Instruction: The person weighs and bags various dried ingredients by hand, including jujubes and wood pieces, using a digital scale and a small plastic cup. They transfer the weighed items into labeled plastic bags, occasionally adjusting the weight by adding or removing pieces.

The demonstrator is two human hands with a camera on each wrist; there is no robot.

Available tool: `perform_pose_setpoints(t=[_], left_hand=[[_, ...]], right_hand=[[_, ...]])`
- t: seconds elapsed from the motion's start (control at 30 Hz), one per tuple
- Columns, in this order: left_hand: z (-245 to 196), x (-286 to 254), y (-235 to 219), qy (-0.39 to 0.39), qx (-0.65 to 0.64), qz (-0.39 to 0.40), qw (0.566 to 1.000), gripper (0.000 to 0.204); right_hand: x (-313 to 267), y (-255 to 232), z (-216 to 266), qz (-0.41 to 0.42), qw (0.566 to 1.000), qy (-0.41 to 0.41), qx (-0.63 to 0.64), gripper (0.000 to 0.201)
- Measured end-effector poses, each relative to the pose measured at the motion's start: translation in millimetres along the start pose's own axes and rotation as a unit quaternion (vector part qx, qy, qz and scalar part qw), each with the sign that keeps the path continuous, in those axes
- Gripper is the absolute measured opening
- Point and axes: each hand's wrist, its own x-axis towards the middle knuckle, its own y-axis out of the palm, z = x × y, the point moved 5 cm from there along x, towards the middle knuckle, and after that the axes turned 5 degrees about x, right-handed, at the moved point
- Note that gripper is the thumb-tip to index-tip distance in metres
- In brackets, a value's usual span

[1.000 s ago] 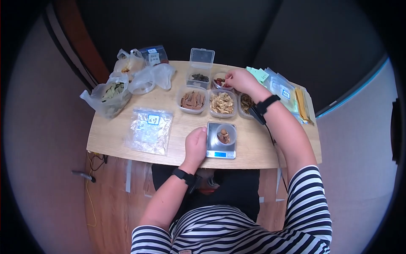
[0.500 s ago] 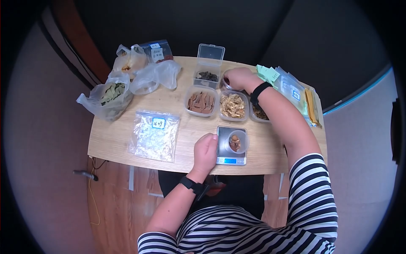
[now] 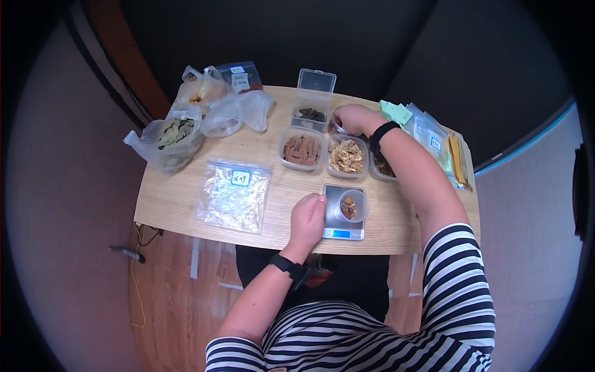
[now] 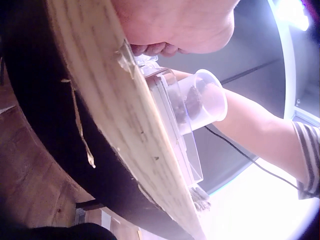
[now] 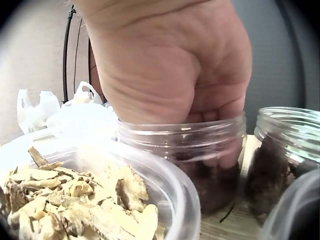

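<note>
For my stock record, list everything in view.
Table: one, pale wood, centre
Scale: one, silver, front
Cup: one, translucent, on scale
Zip bag: one, clear, left of scale
Tubs: three, translucent, mid-table
Lidded box: one, clear, behind tubs
Jars: two, clear, behind tubs
Plastic bags: about three, whitish, left
Labelled bag: one, dark, rear left
Papers: pale green, rear right, count unclear
Packets: several, yellow, right
Cable: one, yellow, floor
Wristbands: two, black, on wrists
Left hand: one, beside scale
Right hand: one, fingers inside a jar
</note>
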Motion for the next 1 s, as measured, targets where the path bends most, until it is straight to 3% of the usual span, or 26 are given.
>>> perform_pose_setpoints(t=[0.4, 0.57, 0.7, 0.9, 1.0], left_hand=[[-15, 2, -2, 0.019, 0.033, 0.005, 0.999, 0.034], [-10, 2, 1, 0.017, 0.035, 0.005, 0.999, 0.034], [-7, 2, 1, 0.020, 0.042, -0.002, 0.999, 0.035], [-10, 2, 0, 0.022, 0.044, -0.005, 0.999, 0.036], [-9, 2, 1, 0.026, 0.035, -0.013, 0.999, 0.036]], right_hand=[[1, -10, -9, -0.007, 0.999, -0.047, 0.026, 0.024], [-19, -27, -2, -0.032, 0.976, 0.017, 0.217, 0.024], [-32, -37, -1, -0.025, 0.960, 0.035, 0.277, 0.025], [-108, -57, 41, -0.008, 0.929, -0.004, 0.370, 0.023], [-154, -47, 65, 0.026, 0.903, -0.075, 0.423, 0.022]])
